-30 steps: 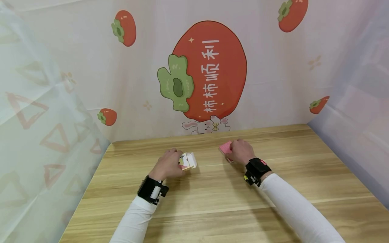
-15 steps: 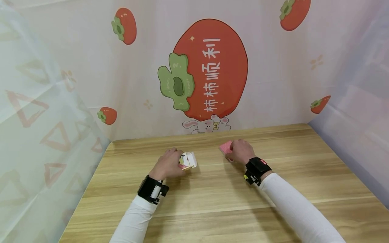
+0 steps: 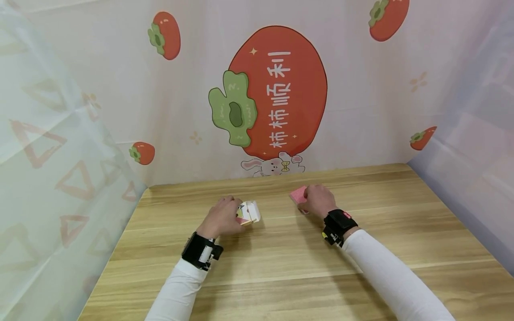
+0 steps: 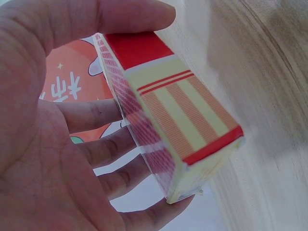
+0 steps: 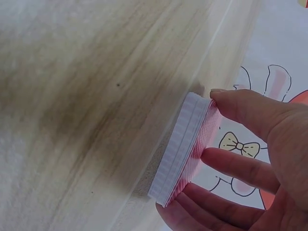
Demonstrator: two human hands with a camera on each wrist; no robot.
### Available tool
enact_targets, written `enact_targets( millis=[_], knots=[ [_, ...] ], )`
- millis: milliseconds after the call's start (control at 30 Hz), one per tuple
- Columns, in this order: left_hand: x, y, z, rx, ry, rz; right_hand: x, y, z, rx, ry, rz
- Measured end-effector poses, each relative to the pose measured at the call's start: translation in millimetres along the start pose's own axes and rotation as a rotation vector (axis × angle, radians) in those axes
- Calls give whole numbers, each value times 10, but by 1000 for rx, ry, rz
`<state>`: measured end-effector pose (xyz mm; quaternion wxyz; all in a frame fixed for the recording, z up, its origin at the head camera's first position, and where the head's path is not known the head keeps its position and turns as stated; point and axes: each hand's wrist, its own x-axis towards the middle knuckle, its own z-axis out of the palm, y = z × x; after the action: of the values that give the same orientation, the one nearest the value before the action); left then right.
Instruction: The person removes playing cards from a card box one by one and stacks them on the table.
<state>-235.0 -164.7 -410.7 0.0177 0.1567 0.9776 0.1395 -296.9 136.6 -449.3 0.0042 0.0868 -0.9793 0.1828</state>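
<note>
My left hand [image 3: 221,217] grips a playing-card box [image 3: 250,212] on the table's left half, its white flap standing out at the right end. In the left wrist view, the thumb lies along one side of the box [image 4: 185,108] and the fingers support its red-patterned face. Farther right, my right hand [image 3: 319,200] holds a deck of playing cards [image 3: 297,195] with red-patterned backs. The right wrist view shows the thumb at one end of the deck [image 5: 182,147], a finger on its back and others at the opposite end. The deck sits close to the wood.
Both hands work over a wooden table [image 3: 273,272]. A white curtain printed with persimmons [image 3: 281,93] hangs along its back edge, and pale cloth [image 3: 48,147] closes off the left side. Dark straps [image 3: 201,250] are on both wrists.
</note>
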Motion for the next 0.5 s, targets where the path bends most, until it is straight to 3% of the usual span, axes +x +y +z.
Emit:
enact_targets(
  millis=[500],
  knots=[
    [-12, 27, -10, -2, -5, 5, -27, -1, 51, 19, 38, 33]
  ],
)
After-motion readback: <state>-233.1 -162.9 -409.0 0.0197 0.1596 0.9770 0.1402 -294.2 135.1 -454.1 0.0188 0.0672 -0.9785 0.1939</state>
